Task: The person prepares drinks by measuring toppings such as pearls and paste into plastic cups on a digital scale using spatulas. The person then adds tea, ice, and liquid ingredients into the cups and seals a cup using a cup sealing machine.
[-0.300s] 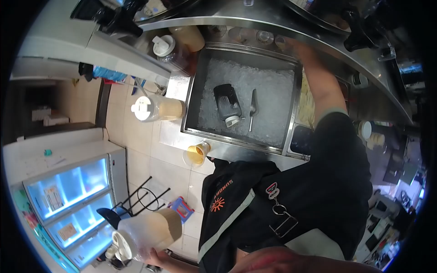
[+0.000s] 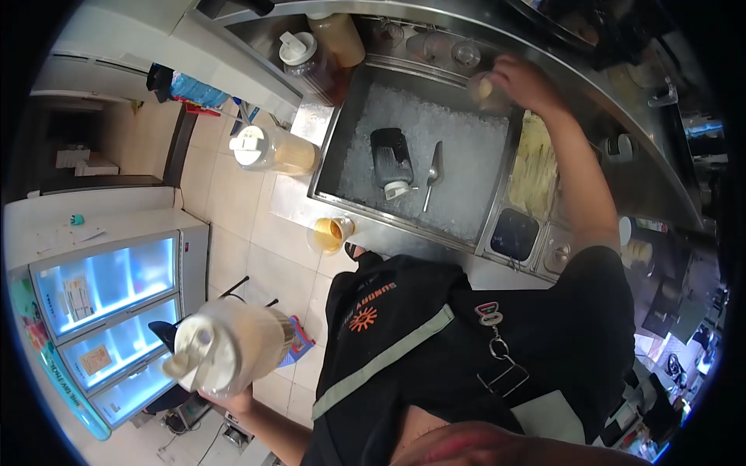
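My left hand (image 2: 231,399) is wrapped round the lower part of a large pitcher (image 2: 260,342) with a white lid, holding pale liquid. Over the far right corner of the ice bin (image 2: 330,147), my right hand (image 2: 527,84) grips a clear cup (image 2: 486,92) with something yellowish in it. A dark pitcher (image 2: 391,158) and a metal scoop (image 2: 434,175) lie on the ice. Another white-lidded pitcher (image 2: 284,151) lies left of the bin. A cup of orange-yellow contents (image 2: 330,234) stands at the counter's near edge.
Two more pitchers (image 2: 311,66) (image 2: 338,39) stand at the bin's far left corner. Clear cups (image 2: 465,54) line its far side. Food trays (image 2: 531,175) sit to the right. Lit fridges (image 2: 116,287) and a stool (image 2: 233,289) are at the left.
My right hand has drawn the clear cup away from the row and nearer over the ice. The pitcher in my left hand has risen, its lid turned more toward the camera.
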Motion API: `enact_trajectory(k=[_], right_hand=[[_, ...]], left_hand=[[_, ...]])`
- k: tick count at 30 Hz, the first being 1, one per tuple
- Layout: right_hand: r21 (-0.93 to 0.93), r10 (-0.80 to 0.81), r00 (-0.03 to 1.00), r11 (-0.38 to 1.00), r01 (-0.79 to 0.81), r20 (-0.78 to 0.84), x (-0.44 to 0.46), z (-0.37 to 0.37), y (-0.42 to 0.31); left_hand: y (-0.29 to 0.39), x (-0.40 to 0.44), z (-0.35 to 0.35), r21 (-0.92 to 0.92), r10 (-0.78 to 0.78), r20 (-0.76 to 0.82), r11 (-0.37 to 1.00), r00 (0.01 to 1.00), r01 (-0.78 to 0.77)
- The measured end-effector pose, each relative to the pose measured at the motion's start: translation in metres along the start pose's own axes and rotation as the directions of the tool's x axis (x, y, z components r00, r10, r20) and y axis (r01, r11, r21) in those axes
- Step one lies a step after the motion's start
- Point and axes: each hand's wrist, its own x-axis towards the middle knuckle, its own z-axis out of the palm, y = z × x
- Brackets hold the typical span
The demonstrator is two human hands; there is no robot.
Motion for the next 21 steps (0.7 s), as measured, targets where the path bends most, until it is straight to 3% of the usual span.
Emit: enact_trajectory(k=[1, 2, 4, 6, 9, 11, 16, 18, 21], right_hand=[[0.054, -0.108, 0.993, 0.992, 0.11, -0.037, -0.012, 0.004, -0.018], [0.155, -0.305, 0.943, 0.933, 0.323, -0.132, -0.027, 0.01, -0.039], [0.128, -0.175, 0.97, 0.98, 0.154, 0.169, -0.054, -0.009, -0.11], [0.377, -0.265, 0.963, 0.887, 0.267, -0.058, -0.084, 0.012, -0.15], [0.465, -0.308, 0.948, 0.829, 0.311, -0.085, -0.112, 0.019, -0.206], [0.474, -0.307, 0.95, 0.83, 0.294, -0.052, -0.124, 0.018, -0.235], [0.501, -0.271, 0.962, 0.837, 0.22, 0.031, -0.149, 0.024, -0.275], [0.503, -0.258, 0.966, 0.838, 0.213, 0.02, -0.155, 0.027, -0.282], [0.509, -0.249, 0.969, 0.834, 0.215, -0.002, -0.161, 0.033, -0.29]], left_hand=[[0.012, 0.016, 0.006, -0.022, 0.03, 0.069, 0.999, 0.997, -0.028], [0.021, 0.027, 0.01, -0.042, 0.057, 0.141, 0.998, 0.988, -0.051], [0.014, 0.041, 0.022, -0.103, 0.067, 0.229, 0.994, 0.971, -0.044], [0.057, 0.067, 0.045, -0.263, 0.104, 0.263, 0.964, 0.959, -0.032], [0.078, 0.092, 0.062, -0.298, 0.207, 0.365, 0.95, 0.908, -0.097], [0.091, 0.107, 0.067, -0.29, 0.387, 0.507, 0.918, 0.77, -0.271], [0.12, 0.125, 0.071, -0.248, 0.478, 0.616, 0.872, 0.626, -0.422], [0.129, 0.127, 0.07, -0.179, 0.403, 0.699, 0.898, 0.59, -0.401], [0.129, 0.13, 0.071, -0.141, 0.434, 0.719, 0.856, 0.543, -0.497]])
